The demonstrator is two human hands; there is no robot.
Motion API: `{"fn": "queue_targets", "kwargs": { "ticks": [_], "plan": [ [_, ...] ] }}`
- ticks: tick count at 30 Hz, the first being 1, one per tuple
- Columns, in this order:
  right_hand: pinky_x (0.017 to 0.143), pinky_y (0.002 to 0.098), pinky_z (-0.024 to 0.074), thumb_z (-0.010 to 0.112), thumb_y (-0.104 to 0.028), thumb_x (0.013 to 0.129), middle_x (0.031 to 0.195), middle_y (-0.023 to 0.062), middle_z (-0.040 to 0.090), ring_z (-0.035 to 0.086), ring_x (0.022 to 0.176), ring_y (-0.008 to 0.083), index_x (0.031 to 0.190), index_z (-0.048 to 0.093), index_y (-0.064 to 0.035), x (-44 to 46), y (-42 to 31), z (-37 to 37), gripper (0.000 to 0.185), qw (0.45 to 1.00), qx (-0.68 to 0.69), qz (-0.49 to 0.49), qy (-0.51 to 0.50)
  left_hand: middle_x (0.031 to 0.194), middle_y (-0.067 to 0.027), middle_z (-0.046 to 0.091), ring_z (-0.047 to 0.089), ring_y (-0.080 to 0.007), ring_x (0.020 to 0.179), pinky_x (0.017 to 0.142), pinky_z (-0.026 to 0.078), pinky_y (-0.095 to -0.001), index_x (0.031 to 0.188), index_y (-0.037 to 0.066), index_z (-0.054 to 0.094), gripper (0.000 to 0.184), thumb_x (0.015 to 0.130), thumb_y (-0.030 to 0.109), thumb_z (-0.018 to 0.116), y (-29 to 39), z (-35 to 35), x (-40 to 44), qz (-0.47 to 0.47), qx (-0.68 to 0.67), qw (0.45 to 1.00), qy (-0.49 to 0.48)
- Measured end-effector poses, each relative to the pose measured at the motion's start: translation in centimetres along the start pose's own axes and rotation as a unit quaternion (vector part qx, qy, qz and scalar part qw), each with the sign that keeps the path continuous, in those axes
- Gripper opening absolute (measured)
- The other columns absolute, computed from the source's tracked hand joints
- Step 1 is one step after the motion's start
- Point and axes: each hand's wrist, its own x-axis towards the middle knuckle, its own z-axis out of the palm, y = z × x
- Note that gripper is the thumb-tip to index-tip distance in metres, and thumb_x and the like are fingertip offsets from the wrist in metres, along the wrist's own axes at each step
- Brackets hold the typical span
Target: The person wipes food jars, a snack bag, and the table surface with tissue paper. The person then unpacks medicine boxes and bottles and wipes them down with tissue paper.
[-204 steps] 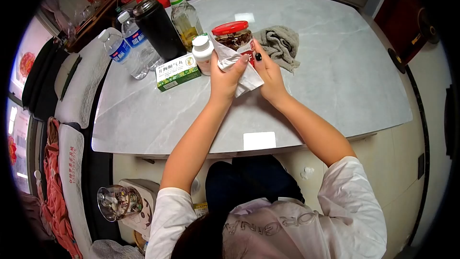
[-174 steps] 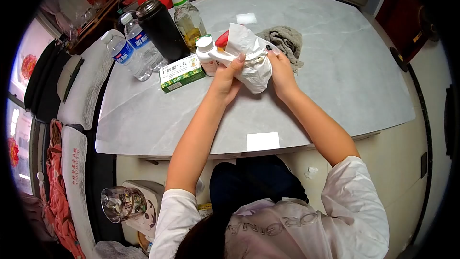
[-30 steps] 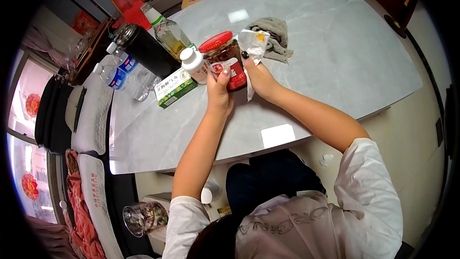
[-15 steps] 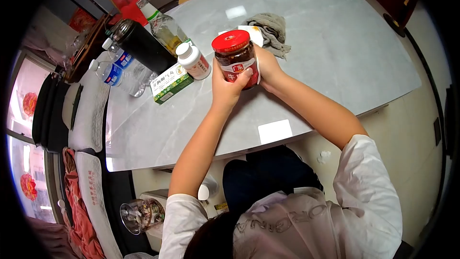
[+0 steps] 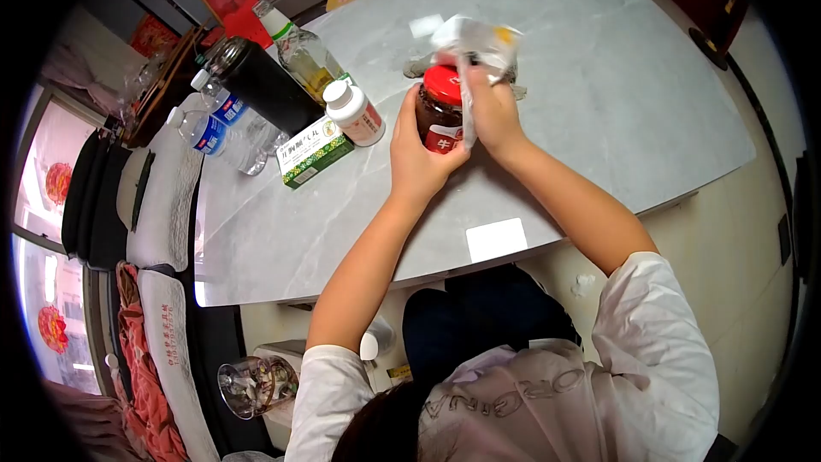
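Observation:
A dark jar [image 5: 440, 120] with a red lid stands upright between my hands over the grey table. My left hand [image 5: 419, 150] is wrapped round its left side and lower front. On the right, my right hand [image 5: 493, 115] holds a white tissue [image 5: 479, 41] with a yellow-orange stain, blurred by motion, beside and above the lid. Behind the tissue a grey-brown cloth [image 5: 416, 67] is mostly hidden. To the left of the jar stand a white pill bottle [image 5: 353, 113] and a green-and-white box [image 5: 313, 152].
Farther left are a black flask [image 5: 265, 85], a glass bottle [image 5: 301, 53] with yellow liquid and two clear water bottles [image 5: 218, 144]. A transparent bin [image 5: 258, 387] is at the lower left. The grey table's [image 5: 633, 103] front edge runs before my lap.
The jar has moved to the right and turned, with my left hand round it. My right hand has lifted the tissue above the lid, covering much of the cloth.

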Motion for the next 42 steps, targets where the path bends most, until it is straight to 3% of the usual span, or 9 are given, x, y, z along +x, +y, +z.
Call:
{"fn": "queue_targets", "kwargs": {
  "ticks": [2, 4, 11, 17, 21, 25, 35, 39, 42],
  "plan": [
    [0.078, 0.0307, 0.0429, 0.051, -0.021, 0.081, 0.099, 0.0136, 0.057, 0.055, 0.090, 0.0232, 0.103, 0.053, 0.0013, 0.3, 0.3, -0.3, 0.031, 0.961, -0.233, -0.145, -0.031, 0.103, -0.0160, 0.051, 0.051, -0.0280, 0.096, 0.082, 0.041, -0.0346, 0.119, -0.001, 0.036, 0.079, 0.051, 0.015, 0.074, 0.1, -0.4, -0.1, 0.022, 0.071, 0.997, 0.012],
    [0.075, 0.0311, 0.0446, 0.059, -0.013, 0.074, 0.097, 0.0157, 0.058, 0.057, 0.087, 0.0276, 0.100, 0.055, 0.0003, 0.4, 0.1, -0.4, 0.029, 0.846, -0.450, -0.278, -0.061, 0.100, -0.0160, 0.052, 0.051, -0.0299, 0.092, 0.081, 0.041, -0.0364, 0.118, -0.001, 0.037, 0.079, 0.050, 0.014, 0.074, 0.2, -1.0, 0.0, 0.040, 0.122, 0.992, 0.009],
    [0.066, 0.0336, 0.0464, 0.059, -0.014, 0.071, 0.088, 0.0159, 0.060, 0.059, 0.077, 0.0300, 0.092, 0.058, -0.0016, 0.1, 0.9, -0.8, 0.025, 0.892, -0.364, -0.257, -0.066, 0.096, -0.0156, 0.054, 0.051, -0.0299, 0.090, 0.079, 0.041, -0.0362, 0.116, -0.001, 0.039, 0.077, 0.049, 0.014, 0.074, 0.3, -0.7, -0.5, -0.009, 0.145, 0.989, -0.002],
    [0.063, 0.0256, 0.0434, 0.055, -0.010, 0.076, 0.079, 0.0061, 0.061, 0.054, 0.072, 0.0085, 0.100, 0.058, -0.0016, 0.5, -1.0, -0.5, 0.025, 0.954, -0.276, -0.021, -0.118, 0.095, -0.0161, 0.054, 0.052, -0.0297, 0.088, 0.077, 0.042, -0.0360, 0.114, -0.004, 0.041, 0.072, 0.053, 0.018, 0.072, 0.5, -0.6, -0.4, 0.075, 0.212, 0.974, -0.002],
    [0.063, 0.0344, 0.0439, 0.048, -0.011, 0.072, 0.076, 0.0162, 0.060, 0.057, 0.070, 0.0300, 0.090, 0.058, -0.0005, 1.1, 0.6, -1.1, 0.023, 0.933, -0.353, -0.029, -0.071, 0.100, -0.0162, 0.052, 0.050, -0.0309, 0.091, 0.079, 0.040, -0.0377, 0.114, -0.003, 0.041, 0.072, 0.052, 0.018, 0.072, 0.0, -0.4, -0.2, 0.161, 0.290, 0.943, -0.026],
    [0.068, 0.0366, 0.0425, 0.045, -0.010, 0.073, 0.080, 0.0184, 0.059, 0.056, 0.073, 0.0330, 0.087, 0.057, 0.0017, 1.5, 0.9, -1.6, 0.022, 0.947, -0.309, 0.040, -0.083, 0.104, -0.0164, 0.050, 0.049, -0.0318, 0.091, 0.080, 0.039, -0.0376, 0.113, -0.002, 0.042, 0.074, 0.048, 0.015, 0.073, -0.2, -0.4, -0.5, 0.190, 0.320, 0.927, -0.046],
    [0.072, 0.0334, 0.0439, 0.048, -0.011, 0.076, 0.093, 0.0169, 0.057, 0.056, 0.083, 0.0313, 0.102, 0.053, 0.0001, 1.3, 2.2, -0.9, 0.029, 0.941, -0.303, -0.115, -0.092, 0.102, -0.0160, 0.054, 0.053, -0.0290, 0.093, 0.081, 0.043, -0.0342, 0.113, -0.003, 0.043, 0.073, 0.051, 0.020, 0.074, -1.4, -1.3, 0.6, 0.014, 0.116, 0.993, -0.025],
    [0.078, 0.0272, 0.0406, 0.046, -0.004, 0.077, 0.098, 0.0085, 0.055, 0.052, 0.087, 0.0165, 0.109, 0.051, -0.0031, 1.6, 0.6, -1.2, 0.033, 0.943, -0.282, -0.016, -0.174, 0.105, -0.0172, 0.055, 0.055, -0.0232, 0.095, 0.082, 0.043, -0.0305, 0.114, -0.004, 0.042, 0.075, 0.054, 0.025, 0.075, -1.2, -2.1, 1.1, -0.064, 0.015, 0.995, -0.079],
    [0.083, 0.0278, 0.0384, 0.040, -0.020, 0.085, 0.105, 0.0101, 0.054, 0.051, 0.095, 0.0193, 0.116, 0.046, -0.0025, 2.2, 0.2, -1.4, 0.035, 0.954, -0.234, 0.095, -0.161, 0.103, -0.0170, 0.056, 0.056, -0.0222, 0.094, 0.082, 0.043, -0.0301, 0.114, -0.005, 0.042, 0.074, 0.054, 0.025, 0.075, -1.3, -1.7, 1.1, -0.072, 0.015, 0.995, -0.069]
  ]
}}
